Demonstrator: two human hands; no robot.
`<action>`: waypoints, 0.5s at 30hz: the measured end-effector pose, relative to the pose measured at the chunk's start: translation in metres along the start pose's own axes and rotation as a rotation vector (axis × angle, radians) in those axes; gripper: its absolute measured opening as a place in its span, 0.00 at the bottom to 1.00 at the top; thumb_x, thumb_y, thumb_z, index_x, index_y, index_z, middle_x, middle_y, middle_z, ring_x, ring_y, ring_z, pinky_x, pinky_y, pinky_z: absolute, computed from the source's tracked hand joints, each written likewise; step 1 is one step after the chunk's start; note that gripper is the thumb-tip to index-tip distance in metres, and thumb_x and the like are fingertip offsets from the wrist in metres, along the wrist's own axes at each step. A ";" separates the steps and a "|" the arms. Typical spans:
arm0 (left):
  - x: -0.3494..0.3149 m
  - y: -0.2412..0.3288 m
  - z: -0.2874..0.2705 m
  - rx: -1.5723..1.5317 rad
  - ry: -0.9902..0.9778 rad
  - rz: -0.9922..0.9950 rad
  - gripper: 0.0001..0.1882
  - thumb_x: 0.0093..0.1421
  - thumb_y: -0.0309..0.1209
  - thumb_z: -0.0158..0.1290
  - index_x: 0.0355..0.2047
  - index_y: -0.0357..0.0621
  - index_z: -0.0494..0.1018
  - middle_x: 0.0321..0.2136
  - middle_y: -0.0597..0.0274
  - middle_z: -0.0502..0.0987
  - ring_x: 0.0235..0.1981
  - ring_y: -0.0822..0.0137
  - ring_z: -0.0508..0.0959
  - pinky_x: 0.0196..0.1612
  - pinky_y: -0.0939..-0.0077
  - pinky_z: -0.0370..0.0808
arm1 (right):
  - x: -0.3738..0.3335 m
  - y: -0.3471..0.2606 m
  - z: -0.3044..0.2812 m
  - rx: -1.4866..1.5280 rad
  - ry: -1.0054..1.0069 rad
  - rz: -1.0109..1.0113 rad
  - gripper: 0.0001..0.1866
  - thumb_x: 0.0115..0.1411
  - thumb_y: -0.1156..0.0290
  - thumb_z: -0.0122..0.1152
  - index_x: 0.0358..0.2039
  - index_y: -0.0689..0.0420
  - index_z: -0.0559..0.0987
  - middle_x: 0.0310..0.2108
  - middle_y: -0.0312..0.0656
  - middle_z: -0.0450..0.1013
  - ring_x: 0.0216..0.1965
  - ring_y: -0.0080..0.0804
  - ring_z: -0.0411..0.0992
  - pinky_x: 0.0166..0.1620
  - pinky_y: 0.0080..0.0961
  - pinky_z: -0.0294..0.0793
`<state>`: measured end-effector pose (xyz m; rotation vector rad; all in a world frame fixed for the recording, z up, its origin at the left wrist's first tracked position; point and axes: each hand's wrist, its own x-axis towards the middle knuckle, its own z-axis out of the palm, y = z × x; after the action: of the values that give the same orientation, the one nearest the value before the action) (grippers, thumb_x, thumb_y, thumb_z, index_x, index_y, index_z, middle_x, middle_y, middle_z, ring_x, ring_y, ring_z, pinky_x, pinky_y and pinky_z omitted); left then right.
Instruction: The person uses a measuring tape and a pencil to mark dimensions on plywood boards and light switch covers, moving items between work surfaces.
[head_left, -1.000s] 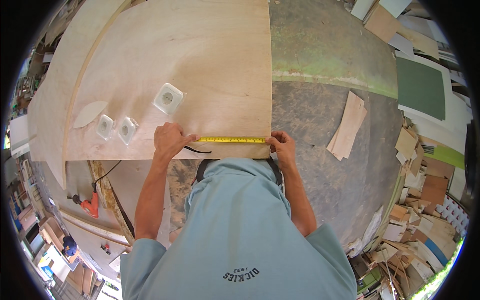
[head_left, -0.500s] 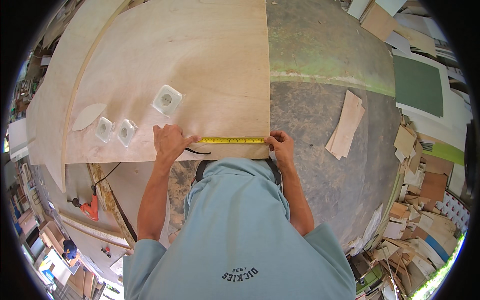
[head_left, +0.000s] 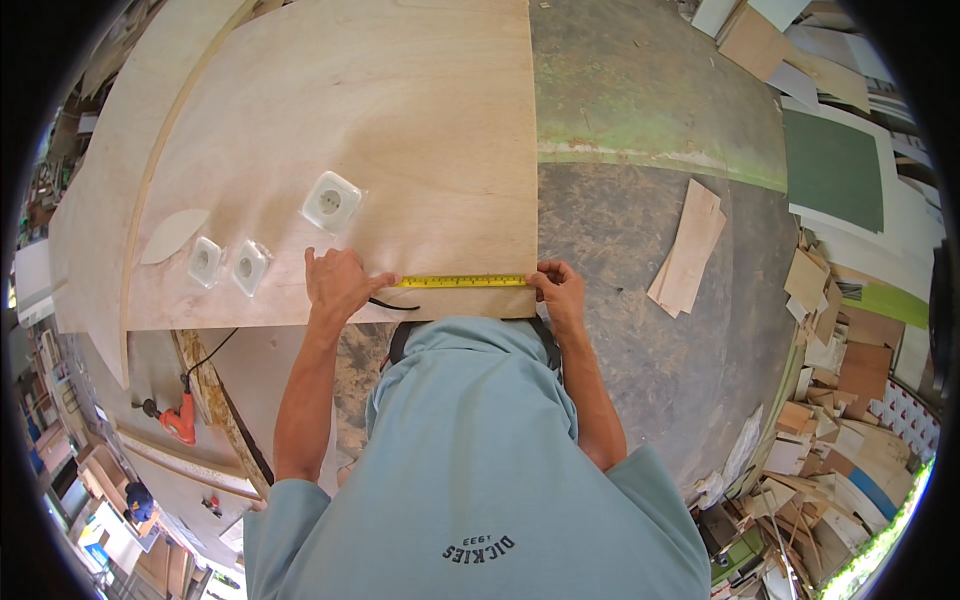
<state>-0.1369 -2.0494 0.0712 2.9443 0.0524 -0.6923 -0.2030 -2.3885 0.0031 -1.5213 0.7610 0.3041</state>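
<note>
A yellow tape measure (head_left: 465, 281) is pulled out straight across a plywood sheet (head_left: 430, 120), near its front edge. My left hand (head_left: 338, 284) is closed over the case end, which it hides, with the thumb reaching along the blade. A black strap (head_left: 396, 305) pokes out below that hand. At the sheet's right edge, my right hand (head_left: 560, 290) pinches the other end of the blade. Beyond my left hand lies a wrapped white wall socket (head_left: 332, 202). Two smaller-looking sockets (head_left: 205, 262) rest to the left, beside a pale leaf-shaped piece (head_left: 175, 236).
Two thin wooden strips (head_left: 690, 248) lie overlapped on the dark stained surface (head_left: 640, 360) at right. A red corded power tool (head_left: 180, 418) lies below the sheet at left. Board offcuts (head_left: 800, 455) pile up at far right. Another person (head_left: 140, 500) is at far lower left.
The whole view has shifted very slightly to the left. Both hands keep their hold on the tape measure, and nothing else has visibly moved.
</note>
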 end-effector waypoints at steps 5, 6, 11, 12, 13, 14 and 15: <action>0.001 0.002 -0.001 -0.009 -0.011 -0.006 0.36 0.43 0.65 0.67 0.10 0.41 0.75 0.13 0.55 0.76 0.24 0.53 0.78 0.65 0.44 0.60 | 0.000 0.004 -0.001 0.033 0.002 -0.003 0.12 0.54 0.76 0.70 0.39 0.63 0.81 0.29 0.36 0.78 0.27 0.20 0.72 0.30 0.20 0.71; 0.000 0.002 -0.001 -0.003 -0.004 -0.007 0.36 0.43 0.65 0.67 0.10 0.40 0.75 0.13 0.54 0.76 0.24 0.52 0.78 0.66 0.44 0.59 | 0.000 0.003 -0.001 0.028 -0.001 -0.005 0.12 0.54 0.76 0.70 0.39 0.63 0.81 0.30 0.37 0.78 0.27 0.21 0.72 0.30 0.20 0.71; 0.002 0.000 0.000 -0.005 0.004 -0.002 0.37 0.42 0.65 0.67 0.10 0.39 0.75 0.13 0.53 0.76 0.23 0.52 0.78 0.65 0.44 0.60 | -0.003 0.002 0.000 0.017 0.000 -0.021 0.13 0.54 0.75 0.71 0.39 0.64 0.81 0.30 0.37 0.78 0.27 0.21 0.73 0.31 0.20 0.72; 0.002 0.000 0.001 -0.003 0.003 -0.002 0.37 0.42 0.65 0.67 0.10 0.39 0.75 0.13 0.53 0.76 0.23 0.52 0.78 0.65 0.44 0.61 | -0.003 0.002 0.000 0.023 -0.003 -0.018 0.13 0.54 0.75 0.71 0.39 0.64 0.81 0.30 0.37 0.78 0.27 0.21 0.72 0.31 0.20 0.72; 0.002 0.000 0.001 -0.001 0.002 -0.002 0.37 0.42 0.65 0.67 0.10 0.39 0.75 0.13 0.53 0.76 0.23 0.52 0.78 0.65 0.44 0.61 | -0.002 0.002 0.000 0.030 -0.006 -0.014 0.13 0.53 0.75 0.71 0.39 0.64 0.81 0.30 0.37 0.78 0.27 0.21 0.72 0.31 0.20 0.71; 0.002 0.001 0.001 0.000 -0.001 -0.003 0.37 0.42 0.65 0.68 0.10 0.39 0.75 0.13 0.53 0.76 0.23 0.52 0.78 0.65 0.44 0.61 | -0.002 0.001 0.000 0.036 -0.009 -0.011 0.13 0.53 0.75 0.71 0.39 0.64 0.81 0.29 0.37 0.78 0.27 0.21 0.72 0.31 0.20 0.71; 0.002 0.001 0.000 0.000 -0.004 -0.003 0.37 0.42 0.65 0.68 0.10 0.39 0.75 0.13 0.53 0.76 0.23 0.52 0.78 0.65 0.43 0.61 | -0.001 0.002 0.000 0.031 -0.008 -0.011 0.14 0.53 0.75 0.71 0.40 0.64 0.81 0.29 0.36 0.78 0.27 0.21 0.71 0.31 0.20 0.71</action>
<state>-0.1352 -2.0503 0.0708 2.9437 0.0570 -0.6987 -0.2055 -2.3879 0.0022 -1.4935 0.7479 0.2884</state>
